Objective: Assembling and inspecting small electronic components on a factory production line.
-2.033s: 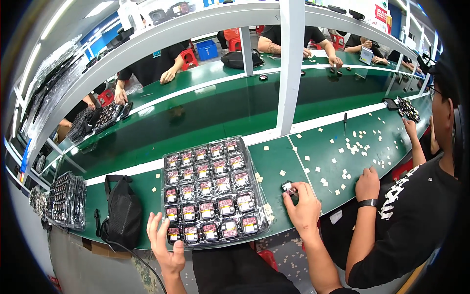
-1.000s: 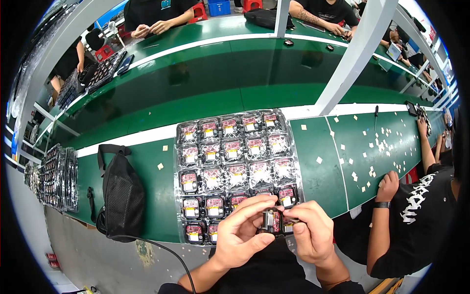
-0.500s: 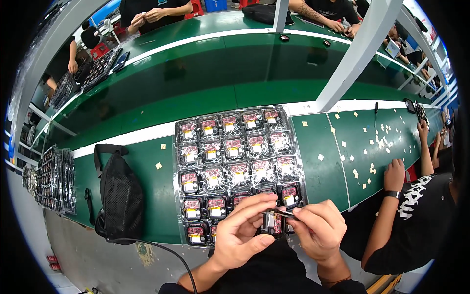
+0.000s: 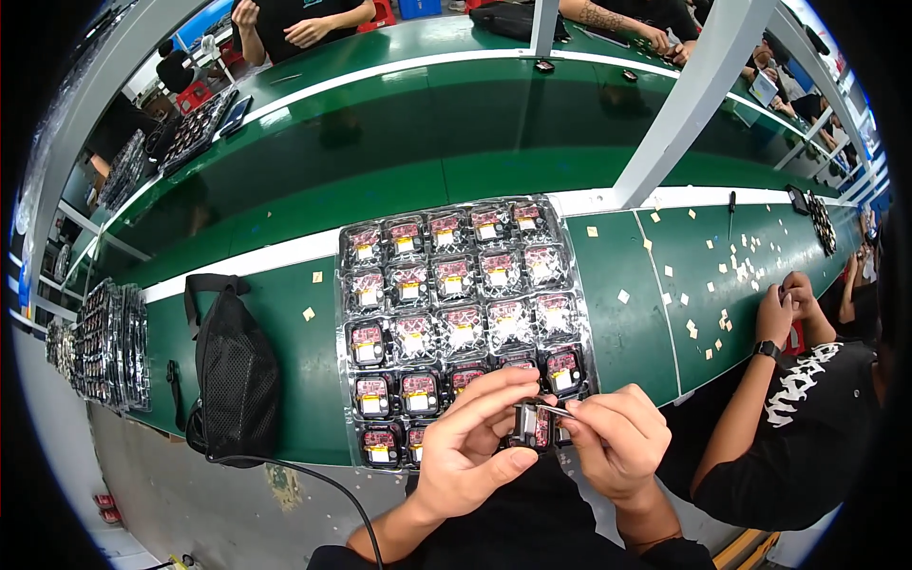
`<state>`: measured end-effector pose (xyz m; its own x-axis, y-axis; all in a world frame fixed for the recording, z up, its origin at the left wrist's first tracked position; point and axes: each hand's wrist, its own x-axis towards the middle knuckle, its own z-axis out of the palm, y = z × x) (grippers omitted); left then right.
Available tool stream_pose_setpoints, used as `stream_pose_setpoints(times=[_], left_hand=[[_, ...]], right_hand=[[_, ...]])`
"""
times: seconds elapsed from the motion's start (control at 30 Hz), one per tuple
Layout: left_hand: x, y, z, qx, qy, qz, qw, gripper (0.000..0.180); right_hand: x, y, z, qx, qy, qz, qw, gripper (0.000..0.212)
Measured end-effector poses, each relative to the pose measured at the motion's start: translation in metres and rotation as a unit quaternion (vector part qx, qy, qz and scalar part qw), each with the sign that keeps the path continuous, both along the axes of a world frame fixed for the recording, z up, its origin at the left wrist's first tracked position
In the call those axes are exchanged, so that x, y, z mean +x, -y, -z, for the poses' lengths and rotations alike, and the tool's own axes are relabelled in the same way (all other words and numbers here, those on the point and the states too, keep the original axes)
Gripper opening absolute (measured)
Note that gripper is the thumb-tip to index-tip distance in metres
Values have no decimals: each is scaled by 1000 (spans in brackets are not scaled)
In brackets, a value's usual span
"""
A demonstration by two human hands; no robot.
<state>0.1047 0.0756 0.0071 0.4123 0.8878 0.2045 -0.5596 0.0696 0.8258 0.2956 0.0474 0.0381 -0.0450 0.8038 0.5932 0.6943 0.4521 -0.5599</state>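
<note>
Black plastic shows through my head view: I have the small case [image 4: 529, 427] clamped between the thumb and fingers of my left hand [image 4: 465, 458]. My right hand [image 4: 622, 442] pinches a thin piece [image 4: 555, 410] at the case's right edge. Just beyond the grip lies a tray [image 4: 389, 316] of similar cases; farther left, a bag [image 4: 237, 380] rests on the green table [image 4: 617, 351].

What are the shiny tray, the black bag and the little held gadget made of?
Tray: probably thin, glossy plastic; it's see-through with glints.
Bag: likely dull fabric, with a mesh-like texture.
Gadget: perhaps plastic outside, smooth and black, but fingers hide some.
</note>
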Motion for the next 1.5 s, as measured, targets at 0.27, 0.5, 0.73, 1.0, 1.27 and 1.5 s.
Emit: stream_pose_setpoints(times=[0.27,0.5,0.73,1.0,1.27,1.5], left_hand=[[3,2,-3,10,-16,-12,1000,56],[0,3,-6,11,-42,-15,999,56],[-2,5,-11,-17,-47,-16,999,53],[-27,0,-19,2,-55,-57,997,52],[-53,-38,-34,246,-499,-303,773,35],[-45,-38,-22,276,-618,-310,668,24]], right_hand=[[5,2,-3,-9,28,0,1000,21],[2,3,-4,-2,37,4,999,21],[-4,5,3,42,96,12,994,23],[3,-4,4,19,-4,22,1000,24],[36,-10,50,-72,-181,149,969,14],[49,-1,93,-130,-295,171,931,14]])
